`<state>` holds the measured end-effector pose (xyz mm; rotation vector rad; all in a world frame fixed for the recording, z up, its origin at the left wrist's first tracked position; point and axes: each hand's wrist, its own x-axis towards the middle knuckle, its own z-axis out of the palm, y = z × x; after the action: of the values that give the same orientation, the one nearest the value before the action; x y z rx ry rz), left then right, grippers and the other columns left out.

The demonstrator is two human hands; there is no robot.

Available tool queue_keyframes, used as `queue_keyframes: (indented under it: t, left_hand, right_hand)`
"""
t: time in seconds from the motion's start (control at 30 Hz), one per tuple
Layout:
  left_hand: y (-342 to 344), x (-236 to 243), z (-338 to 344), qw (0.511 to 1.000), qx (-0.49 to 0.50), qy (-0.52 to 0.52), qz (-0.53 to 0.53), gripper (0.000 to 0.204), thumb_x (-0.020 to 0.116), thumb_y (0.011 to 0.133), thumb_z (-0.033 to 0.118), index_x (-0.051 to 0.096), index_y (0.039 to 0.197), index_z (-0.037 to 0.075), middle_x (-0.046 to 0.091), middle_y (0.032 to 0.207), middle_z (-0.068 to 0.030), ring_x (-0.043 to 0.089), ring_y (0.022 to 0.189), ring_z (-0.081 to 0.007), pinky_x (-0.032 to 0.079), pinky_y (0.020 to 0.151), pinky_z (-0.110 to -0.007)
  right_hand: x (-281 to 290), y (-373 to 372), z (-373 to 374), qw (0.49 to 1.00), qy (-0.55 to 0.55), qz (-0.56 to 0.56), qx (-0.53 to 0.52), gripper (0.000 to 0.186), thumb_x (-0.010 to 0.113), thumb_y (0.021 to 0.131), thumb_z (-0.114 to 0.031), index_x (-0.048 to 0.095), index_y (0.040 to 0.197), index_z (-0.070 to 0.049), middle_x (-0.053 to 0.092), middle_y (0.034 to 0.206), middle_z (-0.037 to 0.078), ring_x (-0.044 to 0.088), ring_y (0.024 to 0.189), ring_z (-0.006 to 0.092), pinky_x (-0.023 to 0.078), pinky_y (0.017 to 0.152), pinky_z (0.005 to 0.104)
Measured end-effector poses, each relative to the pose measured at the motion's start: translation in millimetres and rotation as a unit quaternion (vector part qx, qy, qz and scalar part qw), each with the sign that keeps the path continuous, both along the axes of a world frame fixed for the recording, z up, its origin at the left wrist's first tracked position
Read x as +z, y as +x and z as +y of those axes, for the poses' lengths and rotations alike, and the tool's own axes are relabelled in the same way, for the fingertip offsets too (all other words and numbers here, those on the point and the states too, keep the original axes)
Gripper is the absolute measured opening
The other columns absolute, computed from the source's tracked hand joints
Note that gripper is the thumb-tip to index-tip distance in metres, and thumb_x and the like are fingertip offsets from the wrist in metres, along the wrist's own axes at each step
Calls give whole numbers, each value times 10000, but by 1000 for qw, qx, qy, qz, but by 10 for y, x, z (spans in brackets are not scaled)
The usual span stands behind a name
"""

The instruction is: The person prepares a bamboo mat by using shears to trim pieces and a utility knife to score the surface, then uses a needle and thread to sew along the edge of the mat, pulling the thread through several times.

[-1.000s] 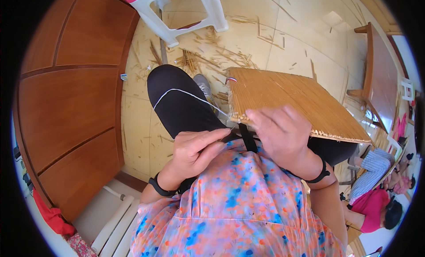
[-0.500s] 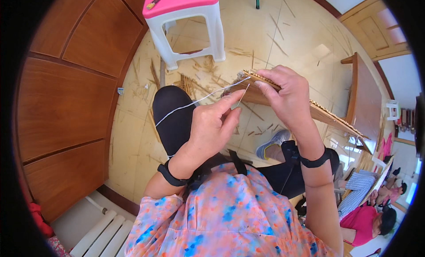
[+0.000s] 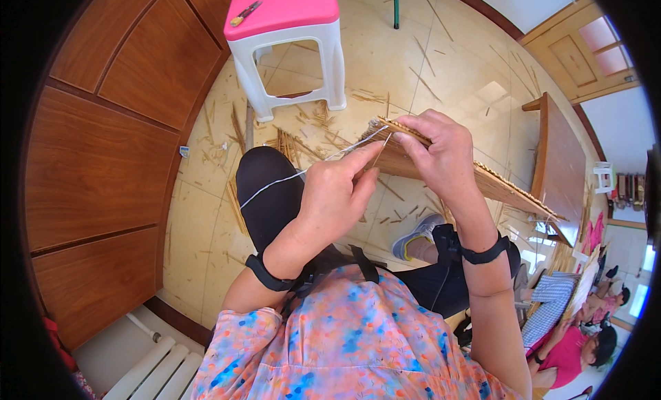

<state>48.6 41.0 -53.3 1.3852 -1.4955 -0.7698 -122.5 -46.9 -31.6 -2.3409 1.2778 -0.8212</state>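
1. Clamped between thumb and fingers of the right hand (image 3: 441,148), the straw panel (image 3: 499,188) is held up before the body; the left hand (image 3: 337,193) pinches a thin needle (image 3: 387,139) close beside its raised edge.
2. White cord (image 3: 272,184) runs from the panel's corner leftward.
3. Since a second ago, the panel has tipped from flat to edge-up, apparently exposing its underside to the needle.

Here, a left hand (image 3: 335,192) pinches a thin needle (image 3: 383,147) near the corner of a stalk panel (image 3: 398,159); the right hand (image 3: 444,150) grips its edge. White cord (image 3: 275,183) crosses the black-clad left knee (image 3: 264,167).
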Motion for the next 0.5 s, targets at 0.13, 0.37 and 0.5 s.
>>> queue_keyframes:
  t: [0.13,0.37,0.5]
  left_hand:
    - [-13,1,-23,1000,7,-5,-1,304,655,855,18,666,1157,-9,532,575,-61,436,499,-60,385,478,-244]
    - [-23,18,-29,1000,5,-1,-6,290,656,858,30,671,1144,-17,564,589,-83,456,499,-65,402,484,-246]
    - [-18,20,-22,1000,6,4,-11,291,656,858,34,670,1144,-21,579,596,-91,472,497,-69,414,487,-250]
  right_hand:
    - [12,6,-5,1000,-8,9,2,212,750,767,-144,733,958,-53,625,749,88,601,667,241,470,598,329]
    - [8,3,9,1000,-14,7,8,209,751,766,-88,721,960,-13,631,743,107,591,636,228,464,593,308]
    - [-13,10,11,1000,-19,5,-2,206,753,766,-197,746,942,-91,615,742,68,611,696,262,481,603,357]
